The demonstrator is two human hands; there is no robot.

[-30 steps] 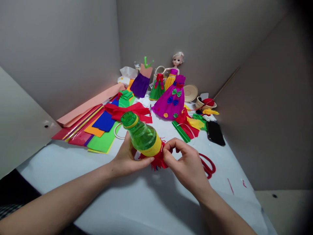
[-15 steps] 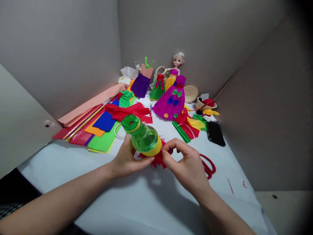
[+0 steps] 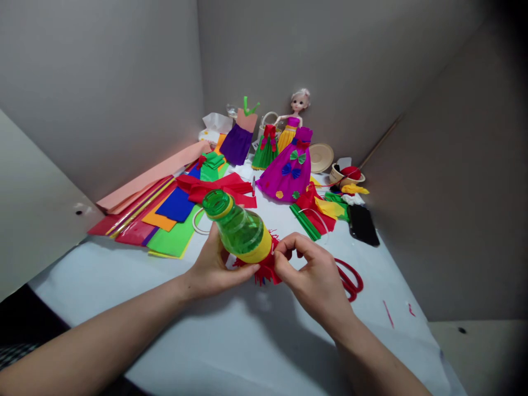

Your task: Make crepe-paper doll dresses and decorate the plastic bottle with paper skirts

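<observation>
My left hand (image 3: 215, 263) wraps around a green plastic bottle (image 3: 235, 225), holding it tilted with its open neck pointing up and to the left. A yellow paper band (image 3: 256, 247) circles the lower part of the bottle. Red fringed paper (image 3: 264, 269) hangs from the bottle's base end. My right hand (image 3: 309, 269) pinches this fringe between thumb and fingers, right next to the band. Part of the fringe is hidden behind my fingers.
Coloured paper sheets (image 3: 177, 206) lie behind the bottle. Farther back stand a doll (image 3: 295, 118) and a magenta paper dress (image 3: 286, 173). Red-handled scissors (image 3: 350, 280) lie right of my right hand, and a black phone (image 3: 363, 225) lies beyond them. Grey walls surround the white tabletop (image 3: 82, 280).
The bottle's neck has shifted slightly left and tilted a little more. My right hand stays on the red fringe, and nothing has been let go.
</observation>
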